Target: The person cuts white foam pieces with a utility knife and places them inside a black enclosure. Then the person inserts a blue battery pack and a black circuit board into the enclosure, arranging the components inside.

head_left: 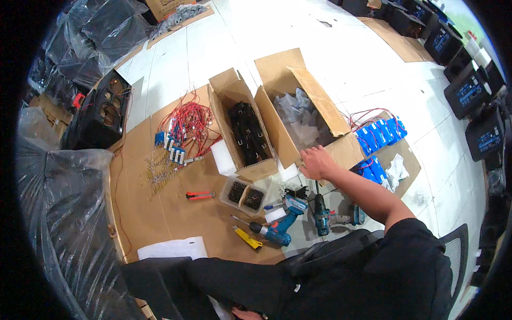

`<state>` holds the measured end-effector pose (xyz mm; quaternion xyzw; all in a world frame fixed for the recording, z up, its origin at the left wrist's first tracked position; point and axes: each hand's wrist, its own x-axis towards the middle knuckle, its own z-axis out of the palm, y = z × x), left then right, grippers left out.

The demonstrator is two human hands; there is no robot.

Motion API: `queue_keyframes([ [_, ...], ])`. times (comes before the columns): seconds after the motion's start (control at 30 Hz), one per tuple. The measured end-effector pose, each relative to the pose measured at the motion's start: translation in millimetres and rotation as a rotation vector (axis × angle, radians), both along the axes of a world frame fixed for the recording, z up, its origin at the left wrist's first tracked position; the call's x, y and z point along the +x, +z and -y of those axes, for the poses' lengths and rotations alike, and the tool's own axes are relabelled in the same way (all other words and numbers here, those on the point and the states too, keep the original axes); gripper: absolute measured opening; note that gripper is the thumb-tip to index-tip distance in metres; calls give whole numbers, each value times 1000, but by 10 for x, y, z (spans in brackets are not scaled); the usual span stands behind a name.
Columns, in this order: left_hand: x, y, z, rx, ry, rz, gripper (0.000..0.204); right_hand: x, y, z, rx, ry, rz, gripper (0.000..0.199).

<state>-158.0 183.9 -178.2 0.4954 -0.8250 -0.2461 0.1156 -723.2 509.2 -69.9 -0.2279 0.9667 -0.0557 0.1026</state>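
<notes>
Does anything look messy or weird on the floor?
Yes: the red wires left of the open cardboard boxes lie in a tangled heap, and thin yellowish pieces are strewn untidily nearby. Nothing looks clearly broken.

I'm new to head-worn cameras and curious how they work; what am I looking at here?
There is no machine, only a person using bare hands. The single picture comes from a wide camera worn on the head, looking down, so straight edges bend. The right hand is at the near edge of an open carton containing plastic bags; whether it grips anything is unclear. What may be the left hand barely shows below. On the cardboard sheet lie red wires, a yellow cutter and a blue drill.
</notes>
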Motion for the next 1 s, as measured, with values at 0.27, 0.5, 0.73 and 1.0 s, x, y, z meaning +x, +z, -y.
queue_keyframes([
  [0.27, -231, -12, -47, 25, -56, 6, 46, -1492, -1065, -564, -178, -596, 55, 63],
  [0.5, -12, 135, 31, -24, -13, 14, 41, -1522, -1003, -305, -144, -390, 620, 91],
  [0.73, 10, 84, 17, -4, -38, -27, 37, -1472, -841, -689, -587, -364, 389, 68],
  [1.0, 316, -180, 119, -116, -26, 99, 46, -1149, -257, -525, -782, -205, 217, 65],
])
